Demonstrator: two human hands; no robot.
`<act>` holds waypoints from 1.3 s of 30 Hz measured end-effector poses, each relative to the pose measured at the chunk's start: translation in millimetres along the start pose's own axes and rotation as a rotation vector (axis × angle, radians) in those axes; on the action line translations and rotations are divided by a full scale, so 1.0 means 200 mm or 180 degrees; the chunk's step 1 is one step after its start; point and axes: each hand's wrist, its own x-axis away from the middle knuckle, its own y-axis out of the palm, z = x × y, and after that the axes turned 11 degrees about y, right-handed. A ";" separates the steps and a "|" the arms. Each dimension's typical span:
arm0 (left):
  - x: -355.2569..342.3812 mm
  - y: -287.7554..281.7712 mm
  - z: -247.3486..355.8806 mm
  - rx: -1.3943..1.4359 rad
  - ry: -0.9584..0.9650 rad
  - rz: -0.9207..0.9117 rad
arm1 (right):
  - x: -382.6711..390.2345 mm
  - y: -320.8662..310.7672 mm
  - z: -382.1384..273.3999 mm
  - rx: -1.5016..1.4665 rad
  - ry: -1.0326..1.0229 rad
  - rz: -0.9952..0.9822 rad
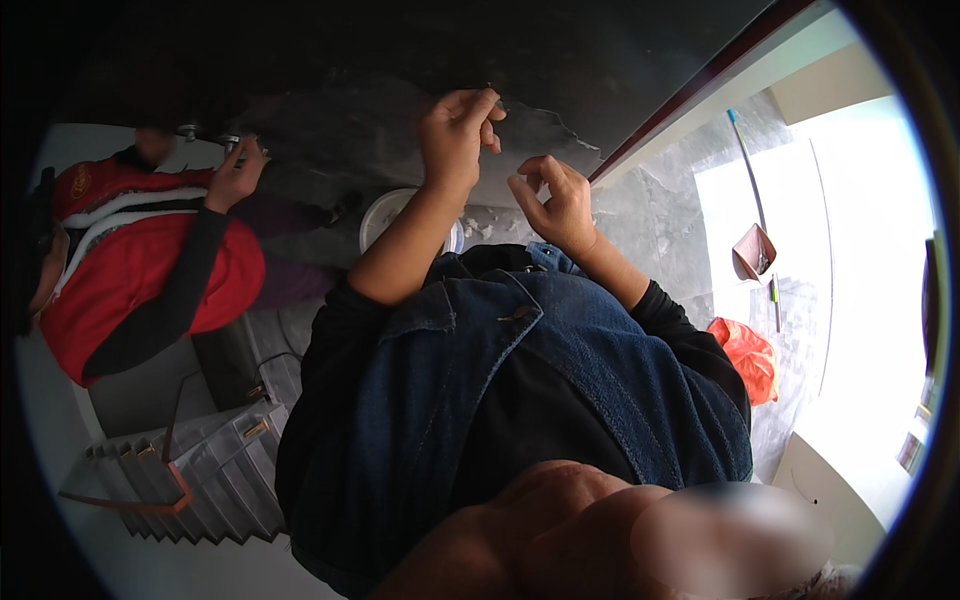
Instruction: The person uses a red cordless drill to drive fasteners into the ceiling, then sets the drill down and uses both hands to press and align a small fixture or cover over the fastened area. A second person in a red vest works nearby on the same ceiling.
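One left hand (456, 137) pinching small piece (499, 102); right (563, 208) half-open.

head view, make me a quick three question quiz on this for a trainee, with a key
1. Multiple choice: what is the main colour of the co-worker's vest?
a) green
b) red
c) yellow

2. True or false: the wearer's left hand and right hand are apart, not touching.

3. Short answer: which round container shows partly hidden behind the wearer's left forearm?

Key: 1. b; 2. true; 3. the white bucket.
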 end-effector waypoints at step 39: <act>-0.12 0.23 -0.04 0.0161 -0.0318 0.0753 | -0.18 -0.13 0.30 -0.0519 0.0385 -0.0505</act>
